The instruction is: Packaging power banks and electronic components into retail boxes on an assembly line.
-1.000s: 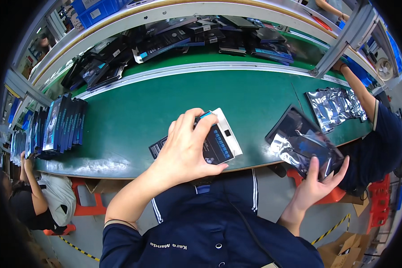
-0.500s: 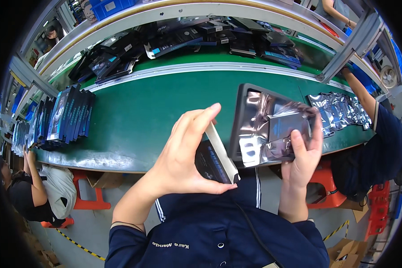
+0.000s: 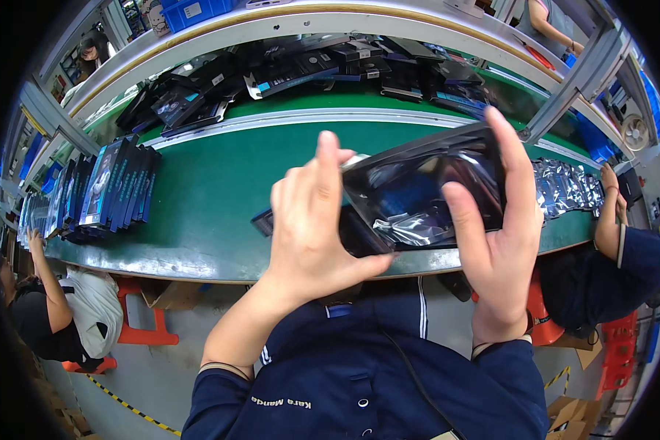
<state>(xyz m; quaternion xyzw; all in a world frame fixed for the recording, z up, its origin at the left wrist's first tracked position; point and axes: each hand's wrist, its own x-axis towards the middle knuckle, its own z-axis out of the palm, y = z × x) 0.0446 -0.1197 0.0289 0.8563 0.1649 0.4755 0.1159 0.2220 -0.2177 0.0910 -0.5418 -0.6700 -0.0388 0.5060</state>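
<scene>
My left hand (image 3: 304,227) grips a thin dark cardboard box (image 3: 262,221), much of it hidden behind my palm and fingers. In my right hand (image 3: 502,235) is a shallow black plastic tray (image 3: 411,158), thumb on its inside and fingers behind its far right edge. A shiny dark and silver bag (image 3: 414,231) lies in the tray. The tray's left end meets the box beside my left fingers; whether it is inside the opening I cannot tell. Both things are held above the near part of the green table.
Upright dark boxes (image 3: 114,187) stand in a row at the left. Silver bags (image 3: 568,189) lie at the right, where a co-worker's arm (image 3: 607,227) reaches in. More dark boxes (image 3: 293,72) lie heaped behind a metal rail (image 3: 308,117). Another co-worker's arm (image 3: 44,271) is at the left.
My right hand has brought the tray left and turned it, so its end now meets the box. The box has tilted to point left. The right co-worker's arm has drawn back from the rail.
</scene>
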